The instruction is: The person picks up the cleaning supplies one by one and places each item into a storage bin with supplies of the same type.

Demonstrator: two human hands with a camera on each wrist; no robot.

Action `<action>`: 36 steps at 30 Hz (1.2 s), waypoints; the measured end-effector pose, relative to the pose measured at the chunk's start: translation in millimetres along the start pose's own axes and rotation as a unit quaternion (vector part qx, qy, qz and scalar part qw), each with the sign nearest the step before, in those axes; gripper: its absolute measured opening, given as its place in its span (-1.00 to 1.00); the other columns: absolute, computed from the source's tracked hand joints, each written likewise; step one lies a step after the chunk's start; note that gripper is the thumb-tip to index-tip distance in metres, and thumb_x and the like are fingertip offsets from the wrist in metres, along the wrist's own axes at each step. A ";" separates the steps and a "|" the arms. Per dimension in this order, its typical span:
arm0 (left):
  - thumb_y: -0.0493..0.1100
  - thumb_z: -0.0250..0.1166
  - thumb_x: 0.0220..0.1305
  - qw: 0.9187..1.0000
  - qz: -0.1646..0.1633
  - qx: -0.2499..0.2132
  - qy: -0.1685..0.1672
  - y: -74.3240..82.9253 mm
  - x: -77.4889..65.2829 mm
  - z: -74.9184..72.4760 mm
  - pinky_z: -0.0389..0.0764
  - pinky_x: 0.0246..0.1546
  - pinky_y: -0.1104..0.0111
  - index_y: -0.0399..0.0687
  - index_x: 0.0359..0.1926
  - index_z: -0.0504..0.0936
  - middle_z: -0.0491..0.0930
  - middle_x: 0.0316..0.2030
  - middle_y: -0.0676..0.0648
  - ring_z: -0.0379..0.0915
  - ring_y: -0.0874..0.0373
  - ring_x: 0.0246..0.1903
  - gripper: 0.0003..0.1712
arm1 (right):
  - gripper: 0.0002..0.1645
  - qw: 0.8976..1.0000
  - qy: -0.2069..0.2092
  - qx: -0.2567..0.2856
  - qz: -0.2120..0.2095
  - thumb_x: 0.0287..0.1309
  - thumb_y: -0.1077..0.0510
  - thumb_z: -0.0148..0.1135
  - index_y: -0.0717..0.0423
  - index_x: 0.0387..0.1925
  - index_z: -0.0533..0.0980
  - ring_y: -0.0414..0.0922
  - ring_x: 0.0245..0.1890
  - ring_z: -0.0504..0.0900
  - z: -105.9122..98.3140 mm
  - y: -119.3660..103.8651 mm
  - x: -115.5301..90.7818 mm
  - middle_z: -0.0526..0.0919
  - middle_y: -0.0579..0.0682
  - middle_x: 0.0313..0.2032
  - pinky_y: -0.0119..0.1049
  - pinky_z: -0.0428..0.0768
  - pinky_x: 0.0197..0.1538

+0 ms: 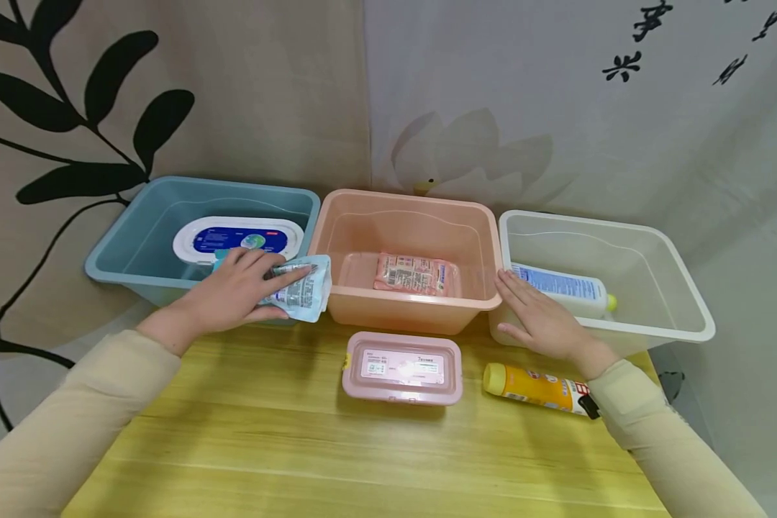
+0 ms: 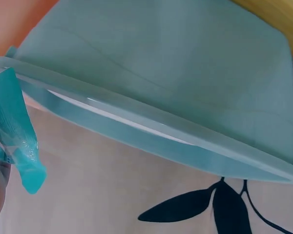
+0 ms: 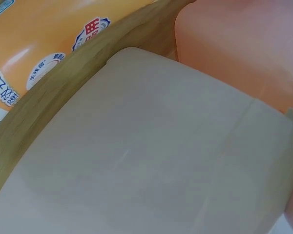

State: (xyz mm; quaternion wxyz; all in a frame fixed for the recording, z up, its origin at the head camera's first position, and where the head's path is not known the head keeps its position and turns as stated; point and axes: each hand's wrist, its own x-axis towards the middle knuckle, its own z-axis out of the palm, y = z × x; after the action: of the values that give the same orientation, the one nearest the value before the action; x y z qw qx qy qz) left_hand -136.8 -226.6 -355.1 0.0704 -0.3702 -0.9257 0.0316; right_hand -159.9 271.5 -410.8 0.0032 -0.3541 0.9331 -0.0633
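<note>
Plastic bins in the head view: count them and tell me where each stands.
3: the blue bin at the left, the pink bin in the middle and the white bin at the right, in a row along the table's far side.

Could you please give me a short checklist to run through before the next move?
1. Light-blue packet in the left hand: ok, though how firm the grip is, I cannot tell.
2. Packet down inside the teal bin: not ok; it is held at the front right corner.
3. Right hand holding nothing: ok; its fingertips are at the rim of the cream bin.
4. Pink box lid closed: ok.
5. Table cleared: not ok; that box and the yellow bottle lie there.
6. Bottle cap tight: cannot tell.
</note>
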 end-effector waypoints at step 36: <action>0.25 0.12 0.23 0.999 0.004 -0.024 -0.039 4.5 95.0 -2.0 0.15 0.24 -0.08 0.29 0.42 0.10 0.20 0.33 -0.16 0.10 -0.11 0.26 -0.22 | -0.11 1.000 0.021 -0.010 -0.009 0.29 -0.19 -0.02 0.29 0.40 0.00 0.12 0.44 -0.01 3.4 0.7 -0.9 0.01 0.24 0.43 -0.22 -0.11 0.48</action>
State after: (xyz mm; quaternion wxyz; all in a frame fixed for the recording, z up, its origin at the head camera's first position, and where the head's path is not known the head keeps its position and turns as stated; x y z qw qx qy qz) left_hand -201.4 -157.8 -343.5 0.0252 -0.3738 -0.9269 0.0240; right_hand -159.5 272.3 -414.3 -0.0204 -0.3609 0.9304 -0.0616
